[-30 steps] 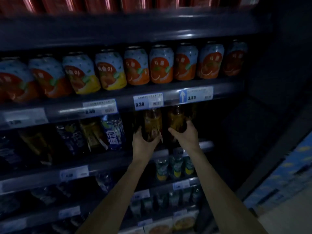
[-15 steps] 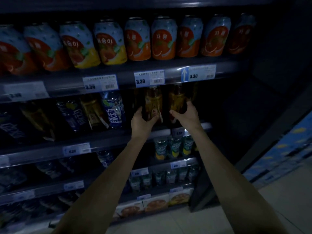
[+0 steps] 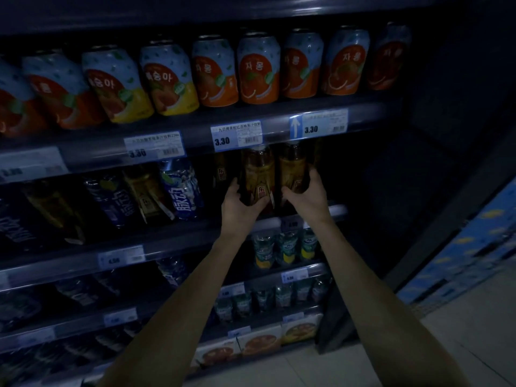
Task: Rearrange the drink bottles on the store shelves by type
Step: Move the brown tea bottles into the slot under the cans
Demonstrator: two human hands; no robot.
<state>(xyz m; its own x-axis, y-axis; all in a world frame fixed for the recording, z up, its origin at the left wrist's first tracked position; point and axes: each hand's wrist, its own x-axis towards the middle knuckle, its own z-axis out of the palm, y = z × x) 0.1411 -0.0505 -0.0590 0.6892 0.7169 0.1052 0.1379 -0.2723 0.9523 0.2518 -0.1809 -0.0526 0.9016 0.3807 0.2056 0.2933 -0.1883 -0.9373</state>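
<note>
Head view: you have two amber tea bottles side by side, upright, long axes vertical, right under the 3.30 price tag [image 3: 236,136]. Your left hand [image 3: 240,206] wraps the left tea bottle [image 3: 258,174] low on its body, fingers curled around it. Your right hand [image 3: 305,194] cups the right tea bottle [image 3: 293,170] the same way. The two bottles touch or nearly touch; each hand is nearest its own.

The middle shelf [image 3: 178,247] below that tag holds them; left of the tag stand a blue sports-drink bottle [image 3: 183,189] and darker bottles, mixed. Grapefruit cans [image 3: 258,68] line the shelf above the tag.
</note>
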